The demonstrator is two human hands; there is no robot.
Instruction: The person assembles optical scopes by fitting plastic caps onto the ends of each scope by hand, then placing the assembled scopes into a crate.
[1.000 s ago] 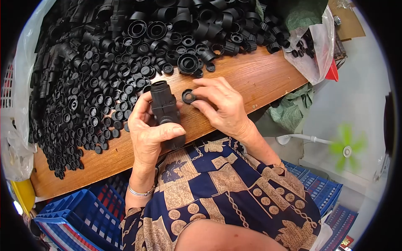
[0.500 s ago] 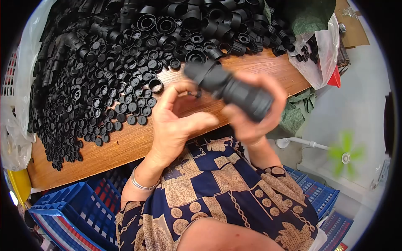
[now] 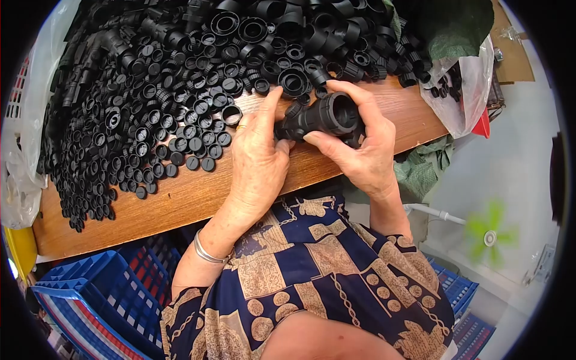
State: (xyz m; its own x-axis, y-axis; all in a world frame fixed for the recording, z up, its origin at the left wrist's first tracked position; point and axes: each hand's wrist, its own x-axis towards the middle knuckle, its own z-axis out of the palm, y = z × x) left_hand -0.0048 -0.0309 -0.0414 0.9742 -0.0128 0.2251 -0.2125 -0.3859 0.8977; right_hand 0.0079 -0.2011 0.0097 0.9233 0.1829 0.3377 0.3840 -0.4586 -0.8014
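Observation:
Above the table's front part, a black scope-like tube (image 3: 314,122) is held between both hands, its wide open end turned up to the right. My right hand (image 3: 367,150) grips that end, the thumb on the near side and the index finger over the far side. My left hand (image 3: 259,157), with a ring on one finger, closes round the narrower left end; part of its grip is hidden behind the tube. Just beyond my fingers lie a black ring-shaped part (image 3: 294,82) and a small open black ring (image 3: 231,116).
Small black round caps (image 3: 195,144) and larger black tubes (image 3: 318,39) are heaped over the wooden table (image 3: 174,207). A clear plastic bag (image 3: 465,108) hangs at the right edge. Blue crates (image 3: 90,288) stand below left, and a green-bladed fan (image 3: 490,238) is at right.
The tube has turned so its open end now faces up toward me. My left hand, earlier apart from it with fingers curled, has closed on its left end.

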